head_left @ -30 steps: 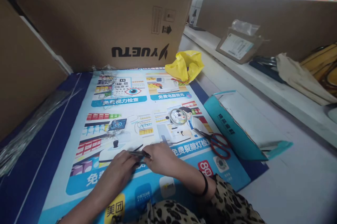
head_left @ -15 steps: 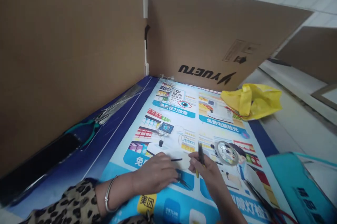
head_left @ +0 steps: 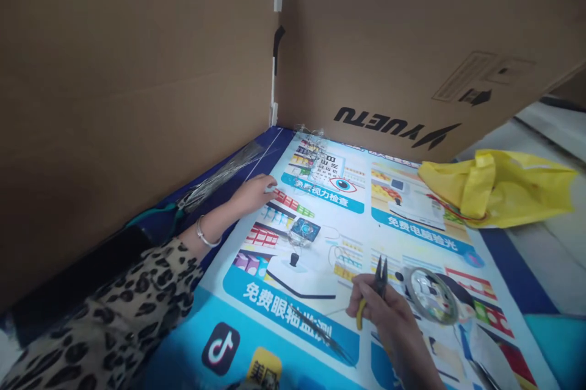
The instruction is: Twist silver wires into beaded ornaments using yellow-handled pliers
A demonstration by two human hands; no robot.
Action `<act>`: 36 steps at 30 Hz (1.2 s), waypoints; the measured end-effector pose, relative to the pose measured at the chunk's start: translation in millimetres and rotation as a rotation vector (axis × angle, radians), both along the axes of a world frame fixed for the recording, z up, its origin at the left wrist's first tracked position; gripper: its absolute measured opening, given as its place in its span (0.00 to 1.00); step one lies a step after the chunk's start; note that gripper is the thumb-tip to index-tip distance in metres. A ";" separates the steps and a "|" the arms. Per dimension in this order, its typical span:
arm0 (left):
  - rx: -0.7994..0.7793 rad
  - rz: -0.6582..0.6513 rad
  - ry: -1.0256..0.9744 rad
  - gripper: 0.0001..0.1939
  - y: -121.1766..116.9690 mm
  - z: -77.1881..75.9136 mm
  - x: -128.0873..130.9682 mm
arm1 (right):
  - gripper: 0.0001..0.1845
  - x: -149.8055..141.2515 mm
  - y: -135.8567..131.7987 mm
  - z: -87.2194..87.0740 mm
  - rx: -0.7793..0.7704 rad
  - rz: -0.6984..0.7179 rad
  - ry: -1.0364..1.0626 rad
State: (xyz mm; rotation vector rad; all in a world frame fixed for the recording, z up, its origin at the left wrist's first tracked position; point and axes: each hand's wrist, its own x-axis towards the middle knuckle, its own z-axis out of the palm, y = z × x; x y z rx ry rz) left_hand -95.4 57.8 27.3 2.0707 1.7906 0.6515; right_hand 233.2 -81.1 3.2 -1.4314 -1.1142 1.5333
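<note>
My right hand [head_left: 382,307] is closed around pliers [head_left: 381,274] with dark, pointed jaws and a yellow handle; the jaws point away from me. A thin wire [head_left: 337,312] seems to run left from its fingertips. Over the left part of the printed sheet, my left hand [head_left: 251,196] is stretched out with its fingertips drawn together. Whatever is in them, if anything, is too small to make out. Several dark thin wire pieces [head_left: 323,335] lie on the sheet left of my right hand. Fine wire loops [head_left: 345,259] lie further up.
A roll of clear wire or tape [head_left: 433,295] lies right of the pliers. Tangled clear scraps [head_left: 311,137] sit at the far corner. Cardboard walls [head_left: 366,30] stand behind and left. A bundle of wires [head_left: 224,173] lies at left, a yellow bag [head_left: 513,188] at right.
My left hand has moved from beside the right hand to the far left of the sheet. My right hand still grips the pliers. The view has shifted.
</note>
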 end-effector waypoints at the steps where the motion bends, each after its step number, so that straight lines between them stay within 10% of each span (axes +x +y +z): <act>1: -0.015 0.003 0.015 0.11 5.3 -5.0 2.1 | 0.16 0.3 -0.3 0.6 -0.002 -0.002 -0.011; 16: 0.007 0.043 0.017 0.06 9.4 -16.5 8.0 | 0.14 8.4 -7.4 1.1 -0.018 0.023 0.008; 29: 0.308 -0.061 -0.404 0.07 -45.6 53.3 54.3 | 0.18 -16.0 -10.3 22.1 0.130 -0.091 -0.107; 36: 0.542 -0.309 -0.309 0.06 -81.3 78.9 88.6 | 0.15 -48.2 -6.3 75.8 0.313 -0.106 -0.045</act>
